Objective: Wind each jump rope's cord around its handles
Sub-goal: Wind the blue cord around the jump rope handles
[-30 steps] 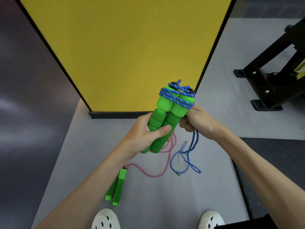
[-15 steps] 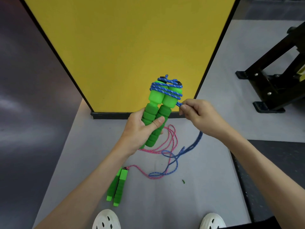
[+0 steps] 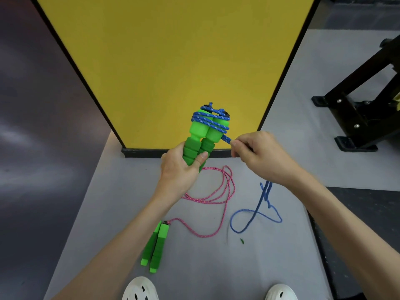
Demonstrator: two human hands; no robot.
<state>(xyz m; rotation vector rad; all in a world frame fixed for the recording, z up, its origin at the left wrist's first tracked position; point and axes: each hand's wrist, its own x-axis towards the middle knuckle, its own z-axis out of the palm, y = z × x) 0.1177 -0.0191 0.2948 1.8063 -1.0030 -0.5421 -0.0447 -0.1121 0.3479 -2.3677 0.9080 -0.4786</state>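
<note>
My left hand [image 3: 180,169] grips two green jump-rope handles [image 3: 202,135] held side by side and pointing up. A blue cord [image 3: 211,121] is wound several times around their upper ends. My right hand [image 3: 259,154] pinches that cord just right of the handles, pulled taut. The rest of the blue cord [image 3: 255,213] hangs under my right wrist and loops on the grey floor. A second rope lies on the floor: its two green handles [image 3: 155,245] side by side near my left forearm, its pink cord [image 3: 216,198] loose in loops.
A tall yellow panel [image 3: 173,61] with a black base stands right behind the handles. A black metal frame [image 3: 357,109] stands at the right. Grey floor mat [image 3: 108,213] underfoot, darker floor at left. My white shoes [image 3: 138,289] show at the bottom edge.
My right hand came from below the handles up to their right side, carrying the blue cord around. The loose blue cord on the floor shifted right. The handles stayed upright in my left hand.
</note>
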